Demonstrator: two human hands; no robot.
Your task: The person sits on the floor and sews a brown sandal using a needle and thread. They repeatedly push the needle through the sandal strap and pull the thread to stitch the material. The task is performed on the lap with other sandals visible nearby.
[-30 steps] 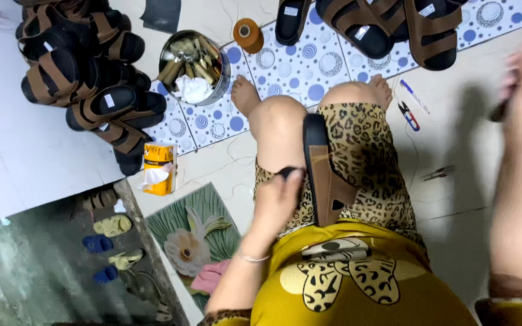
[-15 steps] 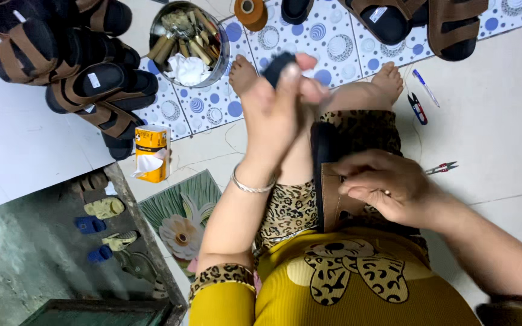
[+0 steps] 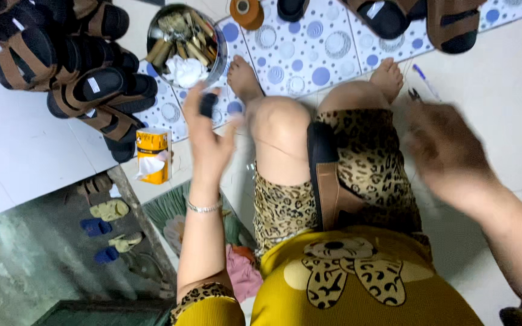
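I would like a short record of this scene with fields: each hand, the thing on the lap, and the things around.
left hand: raised, its grip holds a small dark piece near the bowl
right hand: blurred, beside the right knee; what it holds cannot be told
lap: brown and black sandal lies between the thighs
bowl: metal, filled with small tools and white cloth
left side: pile of sandals, yellow box
floor: dotted mat, pen

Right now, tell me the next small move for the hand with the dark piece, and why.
Probably carry the small dark piece the rest of the way to the metal bowl. The left hand holds it raised just below the bowl's rim, while the sandal rests on the lap and the blurred right hand looks empty.
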